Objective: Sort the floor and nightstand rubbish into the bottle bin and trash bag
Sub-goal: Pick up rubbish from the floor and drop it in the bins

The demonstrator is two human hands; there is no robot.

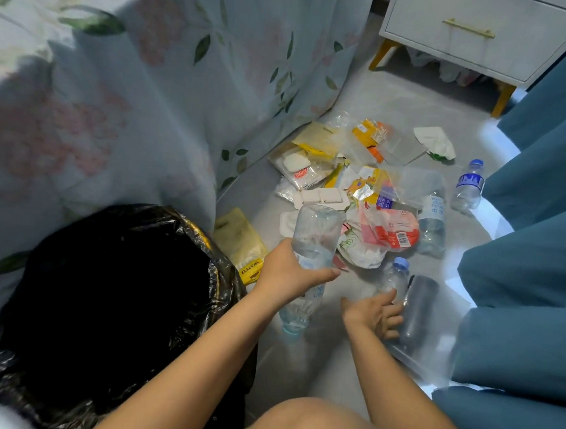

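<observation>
Clear bottle (313, 246) gripped by left hand (285, 275); right hand (373, 314) fingers curl downward

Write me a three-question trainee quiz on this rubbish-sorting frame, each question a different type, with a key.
1. True or false: the left hand holds a clear bottle.
2. The black trash bag sits: A) by the nightstand; B) left of the left arm, beside the floral bedding; C) on the curtain.
3. Fill in: the right hand reaches for a small bottle with a ____ cap.

Key: 1 true; 2 B; 3 blue.
</observation>
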